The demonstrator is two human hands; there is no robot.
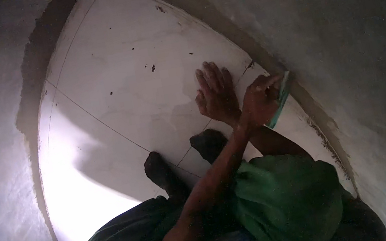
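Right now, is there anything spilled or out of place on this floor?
Yes: dark specks lie scattered on the pale tiles, several left of the right hand. They stand out against the light surface; their material is unclear.

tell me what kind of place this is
Probably an unfinished room: bare grey walls, a rough darker strip along their base, and dark specks scattered on the pale tiled floor.

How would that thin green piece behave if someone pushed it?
The thin green piece is probably light: it is slim, and the left hand holds it alone. It seems fairly stiff, showing no obvious droop. Being flat, it likely wouldn't roll.
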